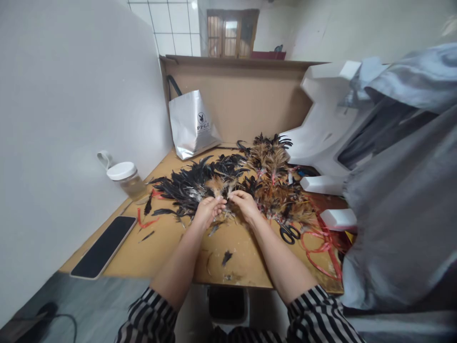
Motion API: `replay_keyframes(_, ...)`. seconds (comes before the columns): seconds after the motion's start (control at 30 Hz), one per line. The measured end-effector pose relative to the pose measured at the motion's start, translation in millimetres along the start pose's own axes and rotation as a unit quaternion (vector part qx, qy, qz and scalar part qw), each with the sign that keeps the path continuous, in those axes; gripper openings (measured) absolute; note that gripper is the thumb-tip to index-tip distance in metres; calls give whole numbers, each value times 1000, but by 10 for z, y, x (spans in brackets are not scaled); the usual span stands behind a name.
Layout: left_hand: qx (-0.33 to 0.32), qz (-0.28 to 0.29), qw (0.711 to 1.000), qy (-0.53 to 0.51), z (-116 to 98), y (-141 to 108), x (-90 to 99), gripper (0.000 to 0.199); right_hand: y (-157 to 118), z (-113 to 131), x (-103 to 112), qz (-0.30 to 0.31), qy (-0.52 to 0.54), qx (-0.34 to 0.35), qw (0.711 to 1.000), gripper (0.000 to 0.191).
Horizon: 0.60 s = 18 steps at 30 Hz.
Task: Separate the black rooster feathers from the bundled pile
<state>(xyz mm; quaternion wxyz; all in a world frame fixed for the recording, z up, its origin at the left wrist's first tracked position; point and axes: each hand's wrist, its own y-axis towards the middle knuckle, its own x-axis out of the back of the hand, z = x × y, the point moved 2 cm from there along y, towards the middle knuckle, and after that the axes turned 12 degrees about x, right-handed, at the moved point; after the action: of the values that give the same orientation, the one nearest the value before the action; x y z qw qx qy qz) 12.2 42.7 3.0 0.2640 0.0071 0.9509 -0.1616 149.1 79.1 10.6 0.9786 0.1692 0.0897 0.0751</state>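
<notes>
My left hand [210, 209] is closed in a pinch on a small tuft of brown fluffy feathers [215, 184] that stands up above the fingertips. Close beside it, my right hand [244, 204] pinches the base of a pale feather between thumb and forefinger. Just beyond both hands spreads a pile of long black feathers [183, 186]. To the right lie brown feather bunches [276, 197], with more brown bunches [267, 159] behind them, some showing red ties. The exact quill ends in my fingers are too small to make out.
Black-handled scissors [290, 233] and red ribbon [323, 247] lie at the right. A phone [103, 247] and a white-lidded jar [126, 181] are on the left. Behind stands a silver bag [193, 124] against cardboard [257, 95]. White foam [321, 119] and grey cloth [403, 205] border the right side.
</notes>
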Motion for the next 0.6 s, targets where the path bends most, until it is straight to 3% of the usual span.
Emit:
replay_keyframes(0.4,2,18,998,61,37,-4,-4,23,-45,78,-57,49,-122,144,981,16)
replay_keyframes(0.6,-1,25,997,72,17,-19,-7,21,-60,113,-61,58,-127,143,980,15)
